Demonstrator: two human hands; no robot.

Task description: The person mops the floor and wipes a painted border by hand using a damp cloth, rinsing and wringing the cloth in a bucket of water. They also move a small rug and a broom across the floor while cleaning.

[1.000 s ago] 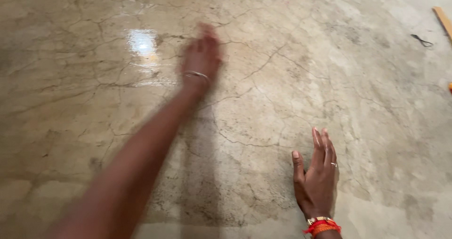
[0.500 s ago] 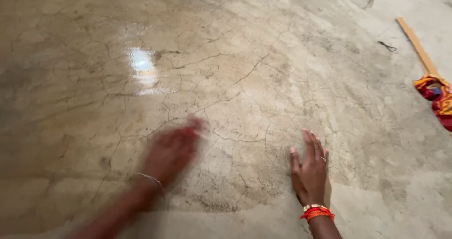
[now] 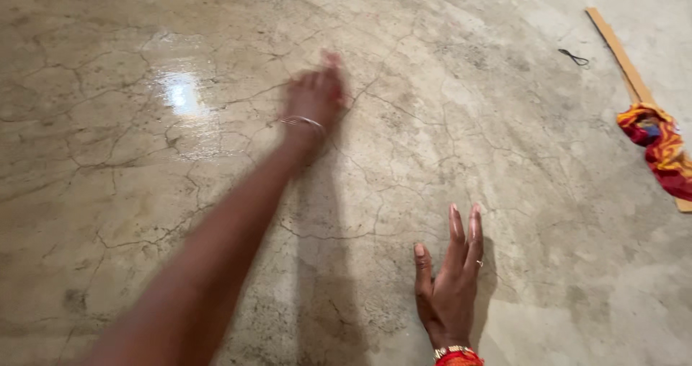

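Cracked grey concrete floor (image 3: 504,157) across the whole view, glossy and wet-looking at upper left. Long wooden plank (image 3: 626,67) at the right edge, well apart from both hands. Red and yellow cloth (image 3: 659,146) bunched over that plank. Left hand (image 3: 315,95) stretched far out, blurred, palm down on the floor, fingers loosely spread, holding nothing. Right hand (image 3: 450,290) pressed flat near the bottom edge, fingers together, empty. Small dark loop (image 3: 574,56) beside the plank.
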